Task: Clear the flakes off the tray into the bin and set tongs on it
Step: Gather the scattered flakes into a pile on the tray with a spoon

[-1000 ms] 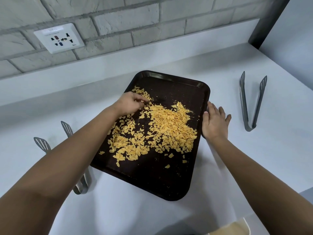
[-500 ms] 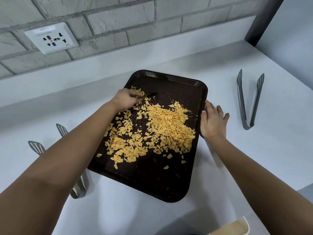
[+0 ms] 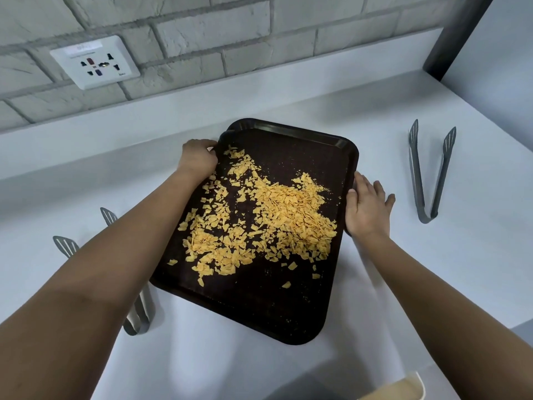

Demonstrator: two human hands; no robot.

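Observation:
A dark brown tray (image 3: 291,319) lies on the white counter with a spread of yellow flakes (image 3: 268,220) across its middle. My left hand (image 3: 197,158) grips the tray's far left rim. My right hand (image 3: 366,207) clasps the right rim, thumb on the edge and fingers spread on the counter side. One pair of grey tongs (image 3: 427,174) lies to the right of the tray. A second pair of tongs (image 3: 138,316) lies to the left, partly hidden under my left forearm. A pale bin rim (image 3: 403,389) shows at the bottom right edge.
A white upstand and a grey brick wall with a socket plate (image 3: 95,62) run behind the counter (image 3: 476,255). A dark post (image 3: 450,39) stands at the back right corner. The counter's front edge falls away at bottom right.
My left hand has left the flakes in the tray's middle and moved out to grip the far left rim. My right hand has stayed on the right rim.

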